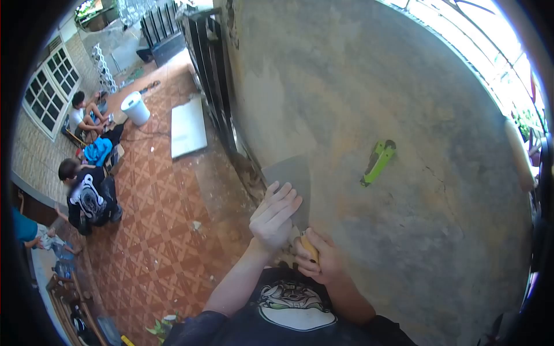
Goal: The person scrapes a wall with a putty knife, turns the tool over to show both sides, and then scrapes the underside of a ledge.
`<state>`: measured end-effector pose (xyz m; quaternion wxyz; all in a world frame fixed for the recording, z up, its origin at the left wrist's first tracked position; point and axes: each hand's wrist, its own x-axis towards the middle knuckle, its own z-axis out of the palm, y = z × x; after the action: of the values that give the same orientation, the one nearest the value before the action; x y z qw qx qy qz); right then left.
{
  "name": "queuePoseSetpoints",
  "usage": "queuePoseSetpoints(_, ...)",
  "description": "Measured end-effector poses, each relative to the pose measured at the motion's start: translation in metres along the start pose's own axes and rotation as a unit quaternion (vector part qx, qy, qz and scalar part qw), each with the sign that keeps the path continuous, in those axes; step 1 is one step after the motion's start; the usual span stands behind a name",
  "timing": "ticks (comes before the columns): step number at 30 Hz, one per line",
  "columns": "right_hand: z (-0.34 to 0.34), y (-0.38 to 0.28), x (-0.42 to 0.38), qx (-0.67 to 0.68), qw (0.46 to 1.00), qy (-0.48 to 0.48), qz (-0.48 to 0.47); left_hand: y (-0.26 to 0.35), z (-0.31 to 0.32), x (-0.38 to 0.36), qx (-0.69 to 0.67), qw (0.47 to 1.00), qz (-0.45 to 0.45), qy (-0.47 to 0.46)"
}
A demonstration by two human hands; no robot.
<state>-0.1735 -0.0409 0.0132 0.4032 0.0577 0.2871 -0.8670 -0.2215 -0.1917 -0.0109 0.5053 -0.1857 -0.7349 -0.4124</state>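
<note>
My right hand (320,256) is closed round the yellow wooden handle (310,248) of a putty knife. Its wide grey blade (297,173) points away from me, over the edge of the grey concrete surface (404,242). The fingers of my left hand (278,216) are stretched out and lie across the left side of the blade; its thumb is hidden. To the right, on the concrete, rests a green and black hand tool (378,163) that looks like a box cutter, apart from both hands.
Red patterned tiles (156,230) cover the floor at left. A white bucket (135,108) and a pale board (188,128) lie beyond, by a dark metal gate (210,69). Several people sit along the left wall, one in a black printed shirt (91,196).
</note>
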Motion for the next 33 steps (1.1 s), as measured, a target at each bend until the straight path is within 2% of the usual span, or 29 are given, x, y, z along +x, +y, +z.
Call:
queuePoseSetpoints(4, -0.01, -0.005, 0.001, -0.074, 0.995, 0.047, -0.046, -0.005, 0.013, -0.014, 0.009, 0.999, -0.018, -0.03)
queuePoseSetpoints(7, -0.002, -0.008, 0.009, -0.08, 0.991, 0.097, -0.037, -0.015, 0.016, -0.009, 0.019, 0.998, -0.019, -0.052)
queuePoseSetpoints(11, 0.002, -0.023, 0.039, -0.162, 0.977, 0.111, -0.078, -0.047, 0.033, 0.002, 0.013, 0.998, -0.014, -0.056)
queuePoseSetpoints(13, 0.006, -0.036, 0.062, -0.263, 0.945, 0.135, -0.143, -0.068, 0.05, 0.016, -0.004, 0.998, -0.035, -0.059)
queuePoseSetpoints(17, -0.003, -0.052, 0.109, -0.297, 0.917, 0.187, -0.191, -0.116, 0.077, 0.034, -0.029, 0.995, -0.052, -0.074)
queuePoseSetpoints(19, 0.002, -0.065, 0.141, -0.369, 0.87, 0.249, -0.213, -0.152, 0.094, 0.037, -0.059, 0.991, -0.072, -0.098)
queuePoseSetpoints(20, 0.001, -0.069, 0.154, -0.369, 0.868, 0.255, -0.214, -0.163, 0.1, 0.035, -0.065, 0.99, -0.073, -0.1)
queuePoseSetpoints(23, -0.006, -0.081, 0.203, -0.348, 0.861, 0.293, -0.229, -0.196, 0.115, 0.039, -0.077, 0.979, -0.125, -0.142)
queuePoseSetpoints(25, -0.006, -0.088, 0.238, -0.385, 0.83, 0.325, -0.239, -0.221, 0.12, 0.048, -0.064, 0.961, -0.221, -0.15)
queuePoseSetpoints(28, 0.0, -0.085, 0.251, -0.412, 0.807, 0.319, -0.278, -0.237, 0.121, 0.057, -0.052, 0.976, -0.173, -0.123)
queuePoseSetpoints(29, 0.003, -0.082, 0.244, -0.411, 0.805, 0.328, -0.275, -0.234, 0.122, 0.053, -0.059, 0.974, -0.178, -0.127)
queuePoseSetpoints(31, 0.005, -0.085, 0.234, -0.406, 0.796, 0.36, -0.269, -0.232, 0.127, 0.048, -0.038, 0.985, -0.12, -0.119)
queuePoseSetpoints(33, 0.008, -0.082, 0.253, -0.392, 0.804, 0.36, -0.267, -0.244, 0.129, 0.048, -0.033, 0.988, -0.109, -0.107)
